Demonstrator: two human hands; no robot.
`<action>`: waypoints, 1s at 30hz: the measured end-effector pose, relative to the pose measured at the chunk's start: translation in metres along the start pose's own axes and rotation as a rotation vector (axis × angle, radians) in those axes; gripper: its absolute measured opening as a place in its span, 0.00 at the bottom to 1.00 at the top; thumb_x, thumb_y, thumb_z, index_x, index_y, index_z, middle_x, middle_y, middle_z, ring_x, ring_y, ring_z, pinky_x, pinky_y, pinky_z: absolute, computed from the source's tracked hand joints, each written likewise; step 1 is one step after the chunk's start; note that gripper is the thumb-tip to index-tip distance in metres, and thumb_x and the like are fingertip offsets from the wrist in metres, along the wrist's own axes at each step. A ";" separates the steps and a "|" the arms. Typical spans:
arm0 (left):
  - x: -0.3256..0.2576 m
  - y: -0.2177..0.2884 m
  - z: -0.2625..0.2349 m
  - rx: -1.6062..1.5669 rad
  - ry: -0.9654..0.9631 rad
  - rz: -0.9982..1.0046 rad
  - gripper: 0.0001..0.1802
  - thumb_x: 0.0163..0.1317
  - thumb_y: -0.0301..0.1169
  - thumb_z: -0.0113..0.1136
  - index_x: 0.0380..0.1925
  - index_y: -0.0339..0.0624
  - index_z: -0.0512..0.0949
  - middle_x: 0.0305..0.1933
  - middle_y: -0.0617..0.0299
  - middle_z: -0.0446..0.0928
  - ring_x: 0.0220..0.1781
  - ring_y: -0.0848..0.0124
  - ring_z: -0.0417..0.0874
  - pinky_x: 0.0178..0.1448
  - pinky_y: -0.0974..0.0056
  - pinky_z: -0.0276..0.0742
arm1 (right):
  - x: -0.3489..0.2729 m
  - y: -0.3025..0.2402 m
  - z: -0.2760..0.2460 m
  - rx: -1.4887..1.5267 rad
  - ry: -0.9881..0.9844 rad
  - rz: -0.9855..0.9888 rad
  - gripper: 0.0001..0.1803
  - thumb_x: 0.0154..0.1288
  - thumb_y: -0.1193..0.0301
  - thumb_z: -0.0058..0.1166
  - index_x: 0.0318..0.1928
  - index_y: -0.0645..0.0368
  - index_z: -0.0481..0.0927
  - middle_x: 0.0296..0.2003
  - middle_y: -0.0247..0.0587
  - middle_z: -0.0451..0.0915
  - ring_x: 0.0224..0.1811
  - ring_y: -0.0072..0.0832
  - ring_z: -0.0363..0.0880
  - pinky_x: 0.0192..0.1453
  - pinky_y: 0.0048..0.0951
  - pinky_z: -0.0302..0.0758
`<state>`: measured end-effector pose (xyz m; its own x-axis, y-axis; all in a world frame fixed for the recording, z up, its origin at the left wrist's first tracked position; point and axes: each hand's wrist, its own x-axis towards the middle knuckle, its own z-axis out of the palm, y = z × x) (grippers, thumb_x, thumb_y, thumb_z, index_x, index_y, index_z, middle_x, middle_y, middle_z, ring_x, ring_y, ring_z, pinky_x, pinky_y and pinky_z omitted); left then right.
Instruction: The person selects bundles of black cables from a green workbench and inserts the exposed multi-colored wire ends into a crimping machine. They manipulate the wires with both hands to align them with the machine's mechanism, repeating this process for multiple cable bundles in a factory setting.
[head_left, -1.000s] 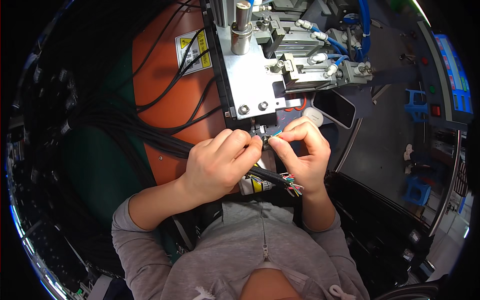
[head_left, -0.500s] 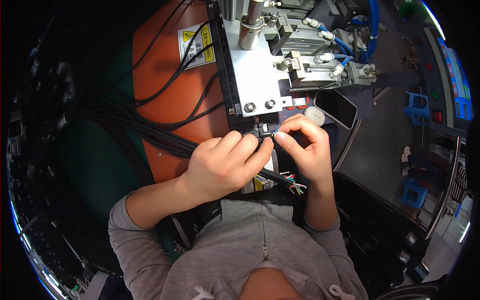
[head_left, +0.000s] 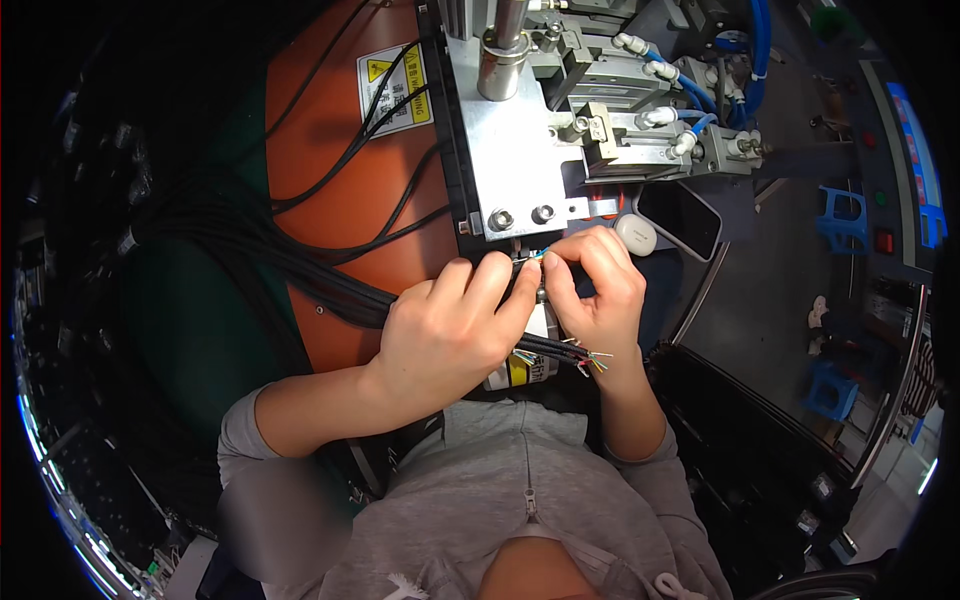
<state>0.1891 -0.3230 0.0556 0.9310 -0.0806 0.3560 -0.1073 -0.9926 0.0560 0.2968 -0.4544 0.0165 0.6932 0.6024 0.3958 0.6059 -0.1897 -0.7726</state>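
Just below the metal fixture plate point(head_left: 510, 160), my two hands meet at fingertip height. My left hand point(head_left: 445, 325) is closed, its thumb and forefinger pinching the thin coloured wires point(head_left: 538, 256) at a cable's end. From the other side my right hand point(head_left: 600, 285) pinches the same wires between thumb and forefinger. Their tips, blue and pale, show only partly between the fingers. Beneath my left hand passes a bundle of black cables point(head_left: 552, 346), whose fanned wire ends point(head_left: 597, 362) stick out near my right wrist.
Black cables point(head_left: 340, 290) run leftward over the orange machine surface point(head_left: 350, 180), which bears a warning label point(head_left: 393, 88). Pneumatic cylinders point(head_left: 630, 135) with blue hoses point(head_left: 760, 50) stand at the far right. A phone point(head_left: 682, 218) and a round white case point(head_left: 635, 235) lie beside the fixture.
Both hands have shifted slightly up toward the fixture, the right one also a little left. The fingers cover the dark fixture part that showed between them. The loose wire ends have moved slightly.
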 end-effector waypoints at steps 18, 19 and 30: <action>-0.002 -0.004 -0.008 -0.054 0.001 -0.080 0.10 0.48 0.26 0.61 0.34 0.43 0.82 0.27 0.70 0.73 0.23 0.78 0.73 0.24 0.72 0.65 | -0.002 0.002 0.000 0.168 -0.084 0.298 0.06 0.58 0.76 0.57 0.29 0.65 0.75 0.25 0.40 0.75 0.28 0.26 0.74 0.34 0.27 0.69; -0.003 -0.002 -0.010 -0.024 -0.026 -0.086 0.10 0.49 0.26 0.60 0.33 0.43 0.82 0.27 0.70 0.73 0.23 0.78 0.74 0.25 0.72 0.65 | -0.003 0.004 -0.001 0.228 -0.113 0.384 0.06 0.57 0.76 0.58 0.29 0.65 0.75 0.25 0.40 0.75 0.28 0.26 0.74 0.35 0.27 0.69; -0.002 -0.014 -0.005 -0.191 0.040 -0.056 0.12 0.44 0.30 0.62 0.33 0.47 0.81 0.21 0.72 0.67 0.23 0.78 0.70 0.24 0.71 0.63 | -0.004 0.010 -0.026 0.700 -0.262 -0.166 0.13 0.45 0.82 0.64 0.35 0.65 0.84 0.31 0.42 0.83 0.35 0.31 0.81 0.42 0.31 0.75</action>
<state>0.1875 -0.3082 0.0590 0.9231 -0.0184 0.3841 -0.1238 -0.9599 0.2515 0.3097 -0.4790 0.0203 0.4461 0.7609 0.4711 0.2452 0.4023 -0.8820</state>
